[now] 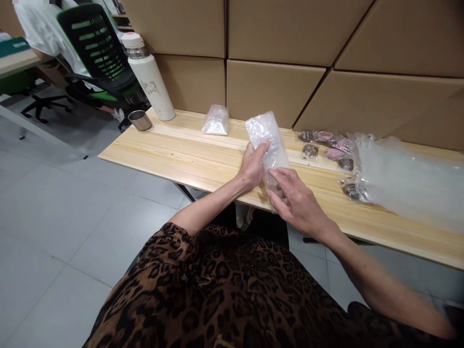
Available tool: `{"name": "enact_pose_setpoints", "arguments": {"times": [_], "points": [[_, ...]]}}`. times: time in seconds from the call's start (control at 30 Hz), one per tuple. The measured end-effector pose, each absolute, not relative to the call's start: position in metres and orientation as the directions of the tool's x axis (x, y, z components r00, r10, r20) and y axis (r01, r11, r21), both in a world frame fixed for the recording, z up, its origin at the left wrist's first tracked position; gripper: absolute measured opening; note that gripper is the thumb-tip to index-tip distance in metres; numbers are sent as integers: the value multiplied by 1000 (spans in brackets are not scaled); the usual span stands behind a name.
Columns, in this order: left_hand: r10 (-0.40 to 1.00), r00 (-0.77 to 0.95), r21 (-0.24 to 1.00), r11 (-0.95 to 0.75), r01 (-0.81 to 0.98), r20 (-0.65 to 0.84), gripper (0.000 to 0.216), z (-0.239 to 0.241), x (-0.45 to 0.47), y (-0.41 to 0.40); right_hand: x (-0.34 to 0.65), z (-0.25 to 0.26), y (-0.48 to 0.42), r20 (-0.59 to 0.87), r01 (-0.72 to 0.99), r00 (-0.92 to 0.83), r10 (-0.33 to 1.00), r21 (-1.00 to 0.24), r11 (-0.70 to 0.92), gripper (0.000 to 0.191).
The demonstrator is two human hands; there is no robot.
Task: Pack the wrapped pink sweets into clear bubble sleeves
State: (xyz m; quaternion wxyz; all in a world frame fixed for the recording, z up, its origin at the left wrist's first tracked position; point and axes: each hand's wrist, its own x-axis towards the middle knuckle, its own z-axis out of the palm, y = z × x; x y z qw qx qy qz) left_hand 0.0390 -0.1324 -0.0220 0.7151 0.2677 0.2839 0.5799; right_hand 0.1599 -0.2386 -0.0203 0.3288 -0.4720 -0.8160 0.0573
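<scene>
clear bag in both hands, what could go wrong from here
1. The clear bag is thin, crinkly plastic pinched by the left hand and right hand; a hard pull might tear it.
2. The metal cup sits at the table's corner by the white bottle; a nudge could tip it off.

Even, soft indoor light falls from overhead, bright without harshness. Faint shadows pool under the hands on the wooden table (pixel 188 154). Pale glare glints off the clear plastic bag (pixel 268 140). Wide-angle distortion bends the table edge and stacked cardboard boxes (pixel 275 92); corners look slightly soft.
</scene>
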Motion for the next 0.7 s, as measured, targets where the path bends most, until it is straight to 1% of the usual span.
{"name": "enact_pose_setpoints", "arguments": {"times": [0.03, 0.1, 0.17, 0.23, 0.27, 0.33, 0.37, 0.43, 0.53, 0.6, 0.7], "points": [[985, 145, 720, 167, -673, -93, 21, -22, 37, -127, 159, -24, -245, 483, 718, -351, 802, -411, 561, 48], [990, 119, 738, 131, -662, -70, 18, -20, 32, -114, 159, -32, -256, 453, 686, -373, 810, -453, 569, 46], [994, 106, 769, 86, -634, -24, 22, -18, 24, -102, 163, -37, -265, 375, 641, -365, 852, -562, 522, 38], [995, 91, 814, 31, -580, 27, 27, -15, 17, -94, 169, -36, -270, 250, 561, -310, 917, -731, 389, 32], [995, 83, 836, 1, -549, 53, 28, -13, 14, -93, 172, -34, -271, 165, 498, -274, 948, -819, 286, 33], [991, 76, 868, -55, -493, 106, 31, -7, 11, -94, 174, -29, -270, -10, 320, -215, 977, -945, 61, 43], [988, 85, 876, -73, -477, 128, 32, -2, 10, -98, 174, -27, -268, -84, 209, -199, 976, -977, -41, 47], [978, 140, 874, -68, -482, 153, 31, 8, 9, -109, 172, -24, -261, -202, -14, -203, 958, -978, -209, 54], [951, 256, 828, -3, -561, 176, 22, 21, 4, -131, 165, -21, -248, -296, -263, -276, 915, -892, -368, 67], [927, 319, 804, 34, -594, 197, 23, 24, 1, -142, 160, -17, -240, -291, -368, -313, 904, -840, -398, 77], [905, 394, 835, 87, -544, 163, 32, 15, -1, -151, 155, -10, -229, -210, -485, -287, 935, -809, -331, 82]]}}
